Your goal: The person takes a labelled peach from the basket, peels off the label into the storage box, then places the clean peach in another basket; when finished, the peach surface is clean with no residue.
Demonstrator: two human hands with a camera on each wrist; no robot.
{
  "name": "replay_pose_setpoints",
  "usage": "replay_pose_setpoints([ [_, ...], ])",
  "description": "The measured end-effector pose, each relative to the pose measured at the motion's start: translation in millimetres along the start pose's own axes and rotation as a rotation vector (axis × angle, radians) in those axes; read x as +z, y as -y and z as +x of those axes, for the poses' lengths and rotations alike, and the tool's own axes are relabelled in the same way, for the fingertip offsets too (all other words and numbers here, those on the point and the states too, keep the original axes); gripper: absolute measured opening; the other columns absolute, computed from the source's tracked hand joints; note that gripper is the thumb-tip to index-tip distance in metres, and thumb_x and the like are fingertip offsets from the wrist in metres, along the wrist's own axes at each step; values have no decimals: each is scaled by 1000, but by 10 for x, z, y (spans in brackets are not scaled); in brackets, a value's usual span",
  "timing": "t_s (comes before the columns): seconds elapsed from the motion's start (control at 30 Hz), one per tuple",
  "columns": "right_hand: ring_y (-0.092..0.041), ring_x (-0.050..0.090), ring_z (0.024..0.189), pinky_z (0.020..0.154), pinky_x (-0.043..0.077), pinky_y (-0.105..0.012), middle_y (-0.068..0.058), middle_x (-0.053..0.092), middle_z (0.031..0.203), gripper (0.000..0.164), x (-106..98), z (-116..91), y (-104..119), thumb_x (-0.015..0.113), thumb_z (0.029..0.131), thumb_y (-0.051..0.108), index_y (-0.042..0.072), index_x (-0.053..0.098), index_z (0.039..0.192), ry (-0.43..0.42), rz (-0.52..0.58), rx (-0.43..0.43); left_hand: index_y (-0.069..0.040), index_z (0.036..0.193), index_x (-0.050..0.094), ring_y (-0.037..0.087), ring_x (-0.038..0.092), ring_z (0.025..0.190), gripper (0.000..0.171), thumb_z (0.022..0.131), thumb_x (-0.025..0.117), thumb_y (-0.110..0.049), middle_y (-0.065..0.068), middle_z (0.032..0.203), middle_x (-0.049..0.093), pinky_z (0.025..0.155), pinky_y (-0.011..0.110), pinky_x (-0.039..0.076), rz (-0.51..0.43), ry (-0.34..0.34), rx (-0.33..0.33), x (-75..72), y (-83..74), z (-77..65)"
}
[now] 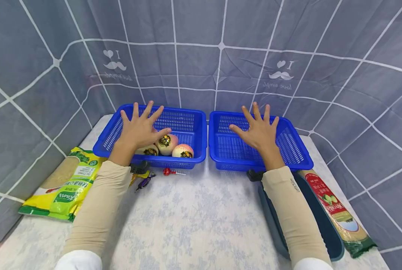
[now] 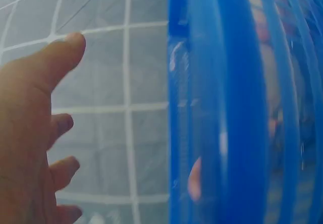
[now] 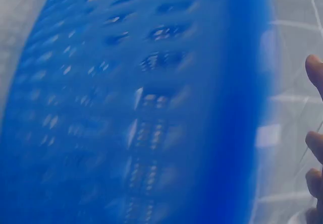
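Left hand (image 1: 137, 132), spread wide, hovers above a blue rectangular plastic basket (image 1: 175, 162) of round pinkish fruit (image 1: 168, 148); right hand (image 1: 259, 133), equally spread, above a matching basket (image 1: 232, 145).

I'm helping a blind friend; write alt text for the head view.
A person's left hand and right hand, fingers spread, hover over a left blue basket and a right blue basket. The left basket holds stickered fruit, with a red lollipop in front. A yellow-green bag lies at left, a dark bin and a long packet at right.
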State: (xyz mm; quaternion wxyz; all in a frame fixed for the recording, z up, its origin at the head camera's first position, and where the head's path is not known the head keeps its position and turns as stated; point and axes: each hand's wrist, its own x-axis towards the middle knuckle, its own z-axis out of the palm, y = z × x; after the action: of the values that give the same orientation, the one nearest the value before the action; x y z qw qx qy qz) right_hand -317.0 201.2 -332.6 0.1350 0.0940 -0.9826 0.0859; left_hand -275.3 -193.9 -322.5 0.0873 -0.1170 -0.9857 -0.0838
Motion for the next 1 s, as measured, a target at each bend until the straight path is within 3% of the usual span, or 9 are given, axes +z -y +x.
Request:
replay_pose_setpoints([
  [0.1, -36, -17, 150, 110, -9, -72, -4, -2, 169, 93, -53, 80, 166, 35, 88, 85, 35, 14, 163, 27, 20, -79, -24, 163, 19, 53, -3, 147, 92, 92, 46, -76, 16, 168, 8, 104, 78, -12, -59, -24, 10, -145, 199, -214],
  [0.2, -37, -7, 152, 113, -3, -70, -4, 3, 169, 88, -123, 170, 386, 45, 92, 77, 35, 15, 163, 103, 96, -226, -17, 162, 26, 52, 7, 148, 92, 91, 63, -63, 18, 166, 15, 106, 78, -4, -185, -43, 25, -231, 501, -488],
  [0.3, -34, 10, 152, 118, 10, -62, -5, 17, 167, 83, -170, 282, 619, 58, 96, 61, 27, 22, 163, 239, 239, -405, -14, 160, 30, 51, 14, 147, 94, 86, 77, -48, 18, 166, 16, 107, 79, 8, -332, -50, -2, -208, 815, -739],
  [0.4, -32, 31, 146, 116, 28, -52, -7, 36, 160, 77, -183, 416, 849, 67, 96, 47, 20, 33, 159, 417, 360, -509, -12, 158, 34, 53, 19, 145, 95, 82, 83, -41, 22, 164, 19, 103, 79, 19, -419, -72, -47, -83, 1066, -909],
  [0.53, -31, 49, 133, 107, 42, -45, -12, 52, 146, 68, -114, 601, 1124, 73, 94, 37, 12, 46, 152, 655, 401, -535, -4, 153, 38, 53, 30, 138, 91, 81, 86, -33, 29, 155, 31, 102, 74, 29, -517, -120, -66, 136, 1256, -1029],
  [0.67, -31, 50, 132, 107, 42, -40, -17, 53, 143, 62, 69, 730, 1334, 75, 92, 28, 6, 51, 146, 842, 378, -541, 1, 146, 46, 50, 39, 134, 77, 84, 85, -25, 27, 149, 43, 103, 68, 35, -602, -183, -73, 282, 1315, -1100],
  [0.83, -32, 47, 134, 108, 41, -40, -15, 55, 142, 60, 249, 746, 1506, 78, 88, 27, 7, 57, 141, 968, 324, -549, 2, 136, 54, 47, 38, 137, 63, 86, 83, -21, 21, 152, 44, 105, 66, 34, -646, -227, -85, 322, 1350, -1158],
  [1.0, -31, 48, 133, 109, 39, -41, -11, 58, 139, 62, 327, 760, 1606, 82, 86, 30, 10, 59, 139, 1010, 266, -556, 2, 134, 54, 46, 38, 138, 60, 87, 83, -21, 18, 153, 44, 106, 64, 34, -649, -235, -101, 323, 1409, -1187],
])
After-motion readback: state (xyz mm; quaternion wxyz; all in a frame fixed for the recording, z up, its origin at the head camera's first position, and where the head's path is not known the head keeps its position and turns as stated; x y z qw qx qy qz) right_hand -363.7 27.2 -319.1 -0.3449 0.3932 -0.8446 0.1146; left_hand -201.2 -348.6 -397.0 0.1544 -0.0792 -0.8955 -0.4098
